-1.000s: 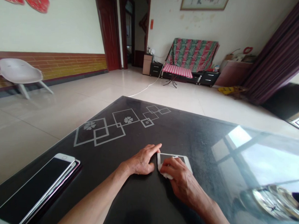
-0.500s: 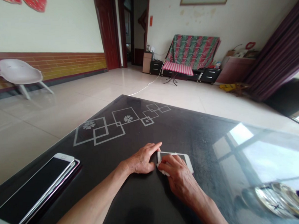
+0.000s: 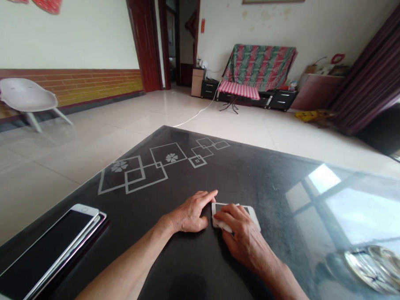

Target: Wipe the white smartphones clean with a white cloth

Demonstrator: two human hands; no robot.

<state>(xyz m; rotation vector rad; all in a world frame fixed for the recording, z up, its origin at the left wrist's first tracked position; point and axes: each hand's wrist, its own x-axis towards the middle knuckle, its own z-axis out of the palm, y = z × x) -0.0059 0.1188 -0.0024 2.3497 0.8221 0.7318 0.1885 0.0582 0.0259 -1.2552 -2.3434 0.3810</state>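
Observation:
A white smartphone (image 3: 253, 216) lies flat on the dark glossy table (image 3: 158, 258), its screen partly hidden under my right hand (image 3: 241, 234). Pinched beneath the fingers of that hand is a white tissue (image 3: 222, 225), pressed against the phone's face. My left hand (image 3: 191, 213) rests at the phone's left end with its index finger stretched out and the thumb apart. The fingertips of the left hand touch or nearly touch the phone's edge; I cannot tell which.
At the left edge of the table lies a stack of phones (image 3: 47, 251), a white one on top. A shiny round metal and glass object (image 3: 374, 266) sits at the lower right. Beyond the table stand a white chair (image 3: 28, 98) and a small striped table (image 3: 239, 90).
My right hand has shifted slightly to the right over the phone, with the tissue in it. My left hand stays at the phone's left end.

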